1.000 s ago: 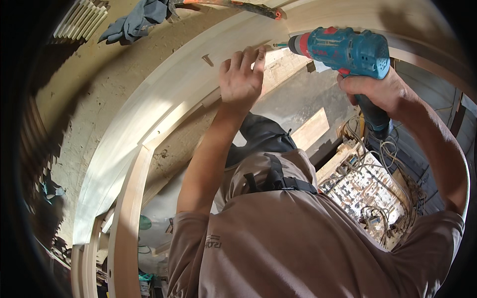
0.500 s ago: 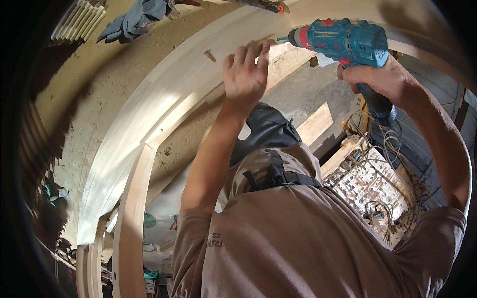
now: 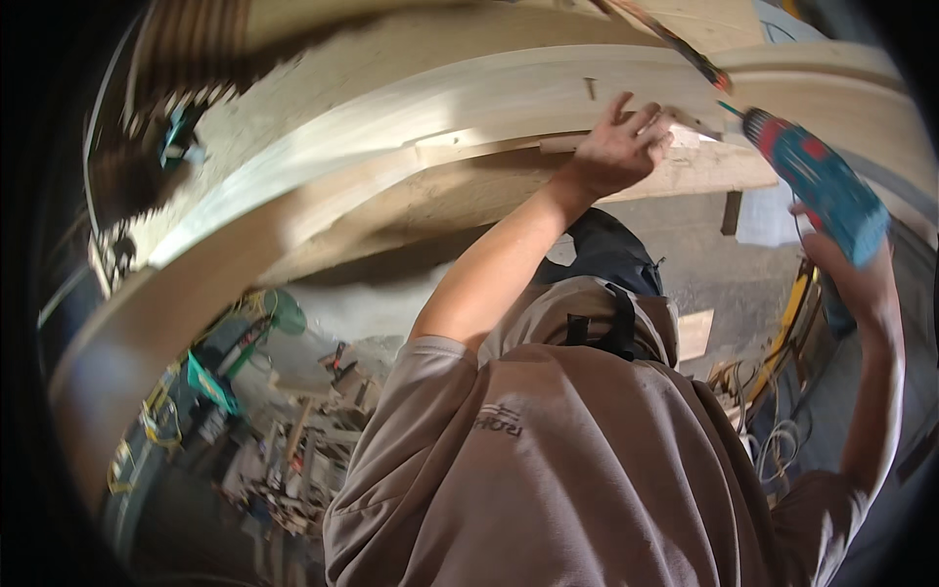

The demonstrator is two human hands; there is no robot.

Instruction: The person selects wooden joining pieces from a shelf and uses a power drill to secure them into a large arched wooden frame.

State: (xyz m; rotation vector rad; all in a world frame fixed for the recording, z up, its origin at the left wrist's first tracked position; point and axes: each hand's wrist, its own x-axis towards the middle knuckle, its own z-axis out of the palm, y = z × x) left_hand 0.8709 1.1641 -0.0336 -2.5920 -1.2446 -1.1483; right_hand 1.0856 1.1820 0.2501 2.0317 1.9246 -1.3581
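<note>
A long, curved pale wooden frame (image 3: 391, 108) arcs across in front of me. My left hand (image 3: 626, 152) is at its inner edge, fingers spread and slightly blurred, with nothing visible in them. Just above that hand, a small brown screw-shaped thing (image 3: 590, 88) shows on the wood's face. Over at the right, my right hand (image 3: 856, 269) is wrapped round the grip of a teal and red cordless drill (image 3: 822, 176). The drill is tilted, its bit pointing up and left toward the frame and apart from my left hand.
A dark bar with an orange tip (image 3: 685, 49) crosses the frame at the top. Wood offcuts (image 3: 303, 450) lie heaped on the floor at lower left, near a green tool (image 3: 215, 382). Loose cables (image 3: 780, 448) and a yellow bar (image 3: 785, 328) are at right. A white sheet (image 3: 768, 217) hangs below the frame.
The view has turned, showing more floor at the left. My left fingers have spread wider. The drill has swung to a steeper tilt, its bit farther from my left hand.
</note>
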